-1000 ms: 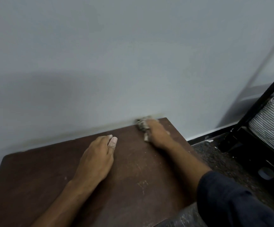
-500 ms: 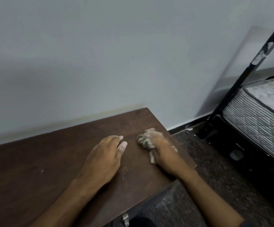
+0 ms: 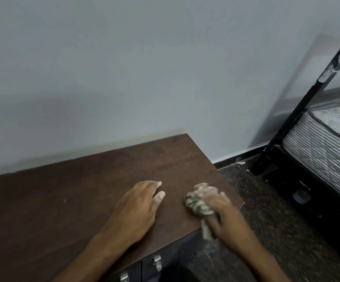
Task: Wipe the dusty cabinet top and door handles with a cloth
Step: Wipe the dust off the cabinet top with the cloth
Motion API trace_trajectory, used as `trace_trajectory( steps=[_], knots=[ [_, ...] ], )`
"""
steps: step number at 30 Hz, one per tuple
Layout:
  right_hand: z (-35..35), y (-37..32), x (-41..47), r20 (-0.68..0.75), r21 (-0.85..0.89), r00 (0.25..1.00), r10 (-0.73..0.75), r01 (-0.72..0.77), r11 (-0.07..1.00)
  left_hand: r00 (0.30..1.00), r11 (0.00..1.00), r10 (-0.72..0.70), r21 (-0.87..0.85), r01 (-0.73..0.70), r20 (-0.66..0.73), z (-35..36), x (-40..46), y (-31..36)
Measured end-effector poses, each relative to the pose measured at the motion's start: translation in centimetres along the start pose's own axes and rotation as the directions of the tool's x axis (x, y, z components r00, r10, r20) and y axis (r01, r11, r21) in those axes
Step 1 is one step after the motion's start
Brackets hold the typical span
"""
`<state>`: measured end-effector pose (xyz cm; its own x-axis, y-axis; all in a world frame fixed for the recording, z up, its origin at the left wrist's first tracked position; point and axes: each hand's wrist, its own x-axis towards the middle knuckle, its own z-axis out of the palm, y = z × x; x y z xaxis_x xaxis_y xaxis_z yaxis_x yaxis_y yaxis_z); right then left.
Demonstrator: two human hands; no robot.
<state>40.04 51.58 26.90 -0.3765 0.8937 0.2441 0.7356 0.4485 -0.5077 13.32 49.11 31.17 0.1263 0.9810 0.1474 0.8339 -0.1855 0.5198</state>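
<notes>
A: What has changed on the cabinet top [image 3: 73,192]?

B: A second ago the right hand [image 3: 224,212] had the cloth [image 3: 198,202] at the back edge against the wall [image 3: 144,68]. It has since swept toward the person and now sits near the front right corner, at about four o'clock on the brown panel. That strip looks wiped; the handles [image 3: 157,263] below the front edge look untouched.

A: And the hands?

B: The right one grips the bunched cloth, fingers curled round it. The left hand [image 3: 138,208] has stayed flat near the centre, fingers loosely together, tips chalky.

A: Materials?

B: A smooth, dark wood-grain board with faint scuffs; a striped mattress [image 3: 325,139] at three o'clock; a crumpled, greyish, dusty rag; small metal pulls at six o'clock.
</notes>
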Motion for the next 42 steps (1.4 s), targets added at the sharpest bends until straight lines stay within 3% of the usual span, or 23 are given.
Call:
trace_trajectory(
  steps=[3, 6, 8, 12, 16, 22, 25, 29, 32, 36, 38, 42],
  knots=[
    [-0.7, 2.2, 2.3, -0.088, -0.07, 0.986, 0.142, -0.148, 0.987, 0.998, 0.998, -0.05, 0.047, 0.052, -0.037, -1.3, -1.5, -2.1],
    [1.4, 1.6, 5.5, -0.095, -0.181, 0.979, 0.18, -0.195, 0.964, 0.992, 0.99, -0.102, 0.088, 0.109, -0.074, -2.6, -2.3, -4.9],
    [2.4, 0.7, 8.4, -0.082, -0.23, 0.984, 0.161, -0.176, 0.957, 0.987, 0.985, -0.128, 0.102, 0.138, -0.095, -3.4, -2.5, -6.0],
    [4.1, -1.0, 15.6, 0.129, -0.239, 0.988, 0.09, -0.057, 0.969, 0.973, 0.971, -0.19, 0.124, 0.206, -0.127, -5.2, -3.3, -8.0],
    [7.3, -4.9, 21.1, 0.053, -0.222, 0.984, 0.172, -0.157, 0.962, 0.948, 0.948, -0.267, 0.128, 0.29, -0.172, -7.7, -5.2, -10.6],
    [19.2, -22.0, 20.7, 0.204, -0.065, 0.971, -0.124, 0.139, 0.988, 0.816, 0.91, -0.388, -0.039, 0.412, -0.428, -11.1, -7.9, -13.8],
    [24.2, -30.9, 18.9, 0.271, 0.007, 0.891, -0.365, 0.377, 0.926, 0.683, 0.862, -0.466, -0.115, 0.493, -0.563, -12.9, -11.4, -16.6],
    [27.5, -37.4, 15.3, 0.324, 0.086, 0.774, -0.543, 0.548, 0.832, 0.559, 0.751, -0.611, -0.187, 0.633, -0.56, -14.1, -16.7, -20.1],
    [27.6, -36.9, 15.7, 0.332, 0.184, 0.735, -0.592, 0.565, 0.804, 0.534, 0.726, -0.639, -0.203, 0.658, -0.553, -14.2, -17.7, -21.0],
    [26.3, -33.0, 19.7, 0.284, 0.15, 0.857, -0.429, 0.402, 0.903, 0.544, 0.731, -0.652, -0.245, 0.637, -0.529, -13.9, -18.2, -20.2],
    [25.6, -31.8, 21.1, 0.284, 0.099, 0.878, -0.384, 0.372, 0.923, 0.558, 0.735, -0.656, -0.261, 0.626, -0.509, -13.7, -18.6, -19.7],
    [24.3, -32.8, 18.1, 0.334, 0.179, 0.78, -0.529, 0.499, 0.848, 0.558, 0.727, -0.674, -0.302, 0.616, -0.485, -13.0, -19.2, -18.8]
  ],
)
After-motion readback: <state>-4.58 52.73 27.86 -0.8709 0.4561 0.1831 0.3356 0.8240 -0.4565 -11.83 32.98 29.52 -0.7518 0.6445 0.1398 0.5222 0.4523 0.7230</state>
